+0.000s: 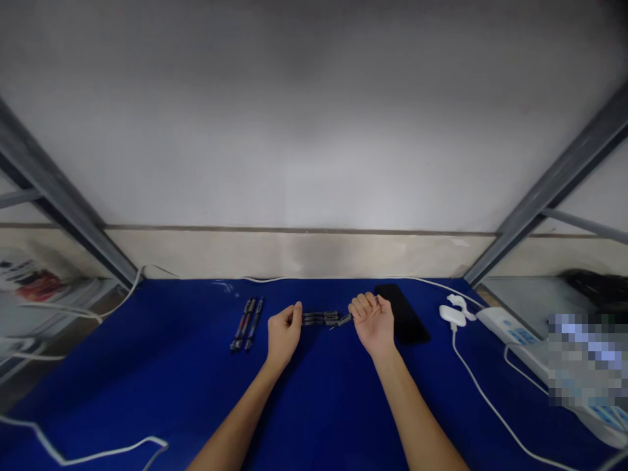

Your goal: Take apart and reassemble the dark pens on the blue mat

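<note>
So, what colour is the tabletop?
The tabletop is deep blue, seen best in the head view.

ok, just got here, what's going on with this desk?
A person is handling pens on a blue desktop. Their left hand is closed at the near ends of some dark pens lying side by side; the right hand appears to hold another, slanted pen against them. More pens lie left of the left hand, and a black phone lies beside the right.
</note>
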Tool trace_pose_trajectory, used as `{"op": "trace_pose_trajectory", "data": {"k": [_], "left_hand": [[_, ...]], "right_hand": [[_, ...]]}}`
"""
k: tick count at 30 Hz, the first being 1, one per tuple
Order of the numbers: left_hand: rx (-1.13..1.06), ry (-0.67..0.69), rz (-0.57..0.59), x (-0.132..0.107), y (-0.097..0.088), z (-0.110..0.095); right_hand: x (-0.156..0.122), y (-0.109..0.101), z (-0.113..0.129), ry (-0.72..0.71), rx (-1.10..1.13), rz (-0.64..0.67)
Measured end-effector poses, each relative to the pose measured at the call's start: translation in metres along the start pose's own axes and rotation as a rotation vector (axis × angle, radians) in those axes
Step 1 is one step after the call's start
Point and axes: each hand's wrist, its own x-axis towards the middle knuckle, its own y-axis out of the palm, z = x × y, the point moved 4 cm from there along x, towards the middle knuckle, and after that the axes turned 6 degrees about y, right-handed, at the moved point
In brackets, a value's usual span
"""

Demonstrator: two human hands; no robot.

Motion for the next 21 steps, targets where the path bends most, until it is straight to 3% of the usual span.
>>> {"op": "trace_pose_trajectory", "data": {"k": [10, 21], "left_hand": [[-0.082, 0.053, 0.111, -0.013, 0.006, -0.019], [-0.288, 0.061, 0.202, -0.022, 0.017, -0.019]], "right_hand": [[-0.006, 0.011, -0.002, -0.012, -0.068, 0.010], [-0.007, 0.014, -0.005, 0.016, 0.005, 0.018]]}}
